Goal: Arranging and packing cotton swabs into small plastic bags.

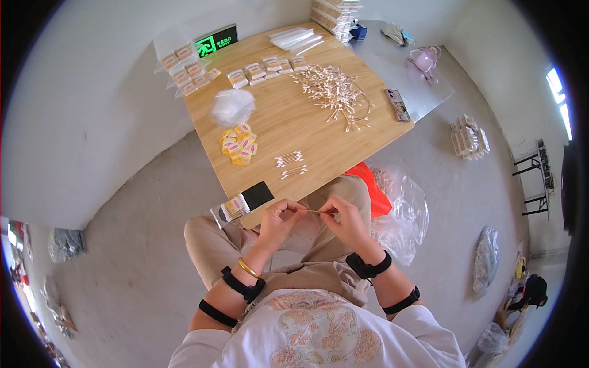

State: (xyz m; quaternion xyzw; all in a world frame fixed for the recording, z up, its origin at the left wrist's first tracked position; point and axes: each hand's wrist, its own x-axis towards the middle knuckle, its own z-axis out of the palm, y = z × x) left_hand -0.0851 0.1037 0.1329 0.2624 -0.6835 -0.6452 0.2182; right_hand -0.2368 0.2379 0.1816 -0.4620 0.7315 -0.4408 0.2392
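Observation:
Over my lap, just off the table's front edge, my left hand point(280, 222) and my right hand point(345, 223) pinch the two ends of a thin brown-stick cotton swab point(313, 211). The fingers cover its tips. Beside my left hand, a clear pack of swabs with a yellow label point(234, 207) lies at the table corner, next to a black pad point(258, 194). Two small groups of swabs point(288, 159) are laid out on the wooden table point(270, 126). Farther back spreads a loose pile of swabs point(331, 91).
Yellow-and-white cards point(239, 146) and clear bags point(233, 107) lie on the table's left. Filled packs point(264, 70) line up behind, near long plastic sleeves point(294, 38). A phone point(397, 105) rests by the right edge. Red and clear bags point(402, 211) sit beside my right leg.

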